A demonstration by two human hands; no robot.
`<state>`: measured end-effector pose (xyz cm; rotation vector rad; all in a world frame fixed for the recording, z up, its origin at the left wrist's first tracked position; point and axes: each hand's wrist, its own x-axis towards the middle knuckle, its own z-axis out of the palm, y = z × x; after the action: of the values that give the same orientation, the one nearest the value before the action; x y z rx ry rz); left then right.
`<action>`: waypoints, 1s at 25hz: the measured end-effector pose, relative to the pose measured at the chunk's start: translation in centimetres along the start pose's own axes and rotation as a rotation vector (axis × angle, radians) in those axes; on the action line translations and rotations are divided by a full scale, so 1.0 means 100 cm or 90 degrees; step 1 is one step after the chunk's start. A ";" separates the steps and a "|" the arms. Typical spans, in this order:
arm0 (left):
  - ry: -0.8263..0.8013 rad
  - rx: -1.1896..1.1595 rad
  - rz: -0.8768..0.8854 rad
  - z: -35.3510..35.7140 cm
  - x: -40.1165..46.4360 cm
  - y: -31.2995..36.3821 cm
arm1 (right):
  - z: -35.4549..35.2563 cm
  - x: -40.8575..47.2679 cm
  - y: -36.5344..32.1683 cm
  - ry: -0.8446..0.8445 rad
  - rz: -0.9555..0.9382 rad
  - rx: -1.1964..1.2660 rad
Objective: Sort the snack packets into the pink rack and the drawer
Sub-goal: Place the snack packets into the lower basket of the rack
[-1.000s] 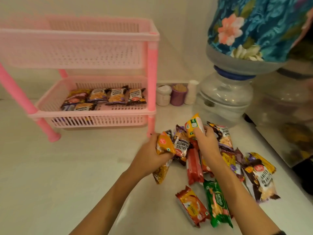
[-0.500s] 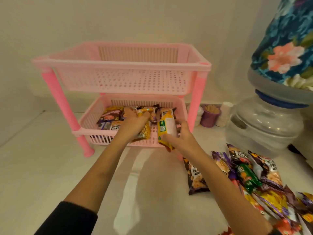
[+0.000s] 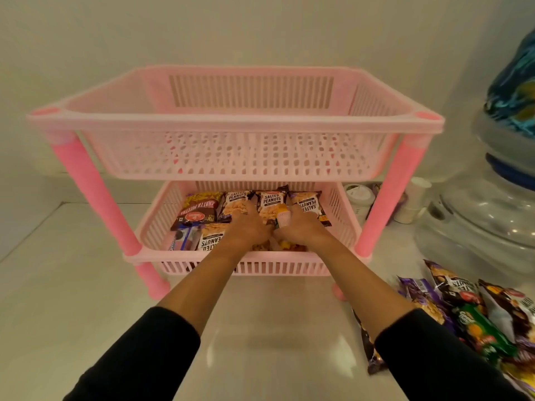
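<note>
A: Pink plastic rack (image 3: 236, 123), two perforated tiers, centre frame. Legible print in the lower tier (image 3: 150, 227)?

B: Back row, left to right: "KHATTA MEETHA" packet (image 3: 197, 209) printed upside down, two "SALTED PEANUTS" packets (image 3: 235, 201) upright, a third peanut packet (image 3: 308, 204) inverted. Front left: another "SALTED" packet (image 3: 210, 241), beside a blue-and-white wrapper (image 3: 181, 241), brand unreadable.

A: Hands?

B: Both inside the lower tier, touching each other. Right hand (image 3: 301, 230) grasps a yellow-and-white packet (image 3: 283, 217); its print is too blurred to read. Left hand (image 3: 246, 230) lies knuckles-up on yellow packets (image 3: 260, 246); grip cannot be told.

A: Edges, free room?

B: Forearms cross the tier's front rim. Upper tier (image 3: 249, 157) hangs close above the hands. Unsorted packets (image 3: 463, 311) heaped at lower right on the white counter (image 3: 72, 285), near a water dispenser bottle (image 3: 492, 227) at right edge. Open counter at left and in front of the rack.
</note>
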<state>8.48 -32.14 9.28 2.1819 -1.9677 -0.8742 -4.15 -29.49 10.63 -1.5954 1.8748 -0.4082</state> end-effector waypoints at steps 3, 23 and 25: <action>0.113 0.190 0.105 -0.019 -0.003 -0.013 | 0.001 0.005 0.005 -0.020 0.013 -0.038; -0.165 0.340 0.372 -0.015 0.042 -0.044 | -0.010 -0.032 0.006 0.127 -0.147 -0.116; -0.085 0.180 0.369 -0.016 0.020 -0.035 | -0.010 -0.058 0.015 0.231 -0.247 -0.030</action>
<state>12.36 -33.92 8.42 1.5212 -2.7161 -0.6900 -5.57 -23.73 11.98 -2.0307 1.8308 -0.8769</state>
